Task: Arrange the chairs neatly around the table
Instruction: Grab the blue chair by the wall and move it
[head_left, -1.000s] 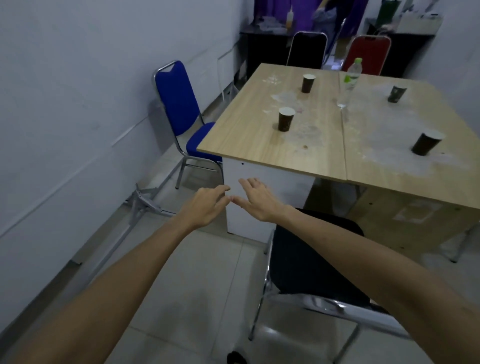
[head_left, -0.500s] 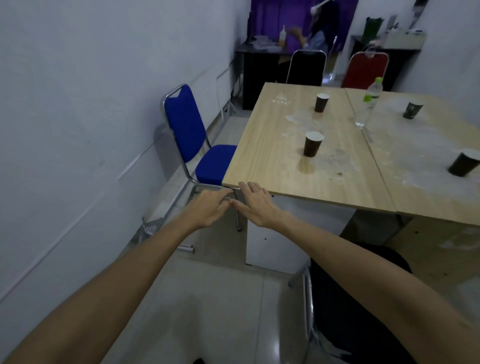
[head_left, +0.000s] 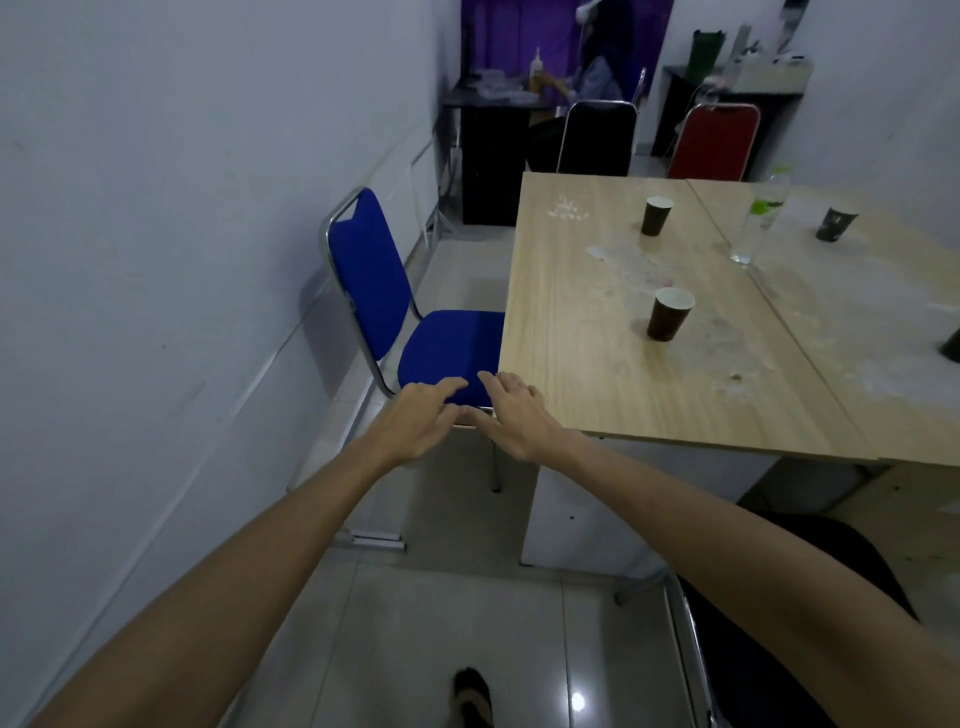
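Blue upholstery, chrome frame: the blue chair stands at the left edge of the worktop, its seat partly tucked under that edge, backrest toward the wall. Both arms reach out to the worktop's near-left corner. Left hand is seen over the chair seat's front edge; grip loose, fingers extended, holding nothing; contact with the seat cannot be told. Right hand is just beside it at the worktop corner; grip likewise loose and empty. A black chair sits at the worktop's near side, lower right. At the worktop's far end stand another black chair and a red chair. On the worktop: paper cups and a clear bottle.
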